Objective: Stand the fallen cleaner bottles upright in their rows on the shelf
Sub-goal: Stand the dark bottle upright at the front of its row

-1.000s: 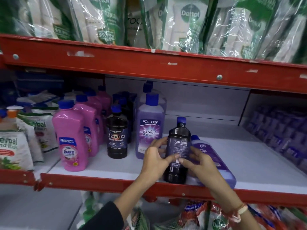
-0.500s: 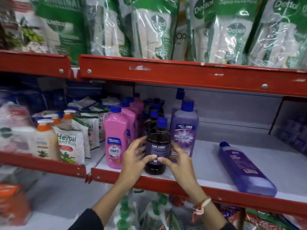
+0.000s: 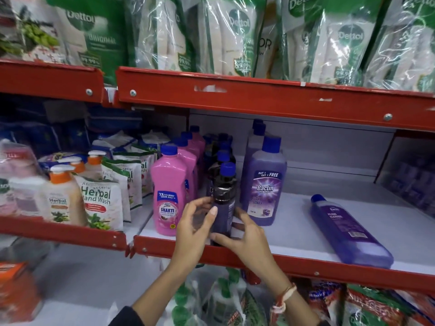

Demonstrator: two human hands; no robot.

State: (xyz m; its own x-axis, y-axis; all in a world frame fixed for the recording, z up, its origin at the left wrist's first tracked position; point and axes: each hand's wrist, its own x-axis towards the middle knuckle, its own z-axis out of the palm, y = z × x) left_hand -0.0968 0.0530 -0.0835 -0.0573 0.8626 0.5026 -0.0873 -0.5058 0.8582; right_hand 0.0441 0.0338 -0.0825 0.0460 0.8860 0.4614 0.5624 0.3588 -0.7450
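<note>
1. Left hand (image 3: 195, 229) and right hand (image 3: 247, 238) loosely cup the upright dark plastic blue-capped bottle (image 3: 223, 203) at the red-edged shelf (image 3: 294, 264) front edge, aligning its row.
2. A purple plastic bottle (image 3: 348, 231) lies flat near the right front edge, likely next.

dark bottle (image 3: 223, 203) upright at shelf front; purple bottle (image 3: 348, 231) lying flat.

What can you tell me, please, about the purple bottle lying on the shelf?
The purple bottle is a flat-sided translucent plastic flask of violet liquid with a blue cap, lying on its side, label up, cap toward the back. It rests alone on the white shelf, near the front red edge, right of the upright rows. Neither hand touches it.
</note>
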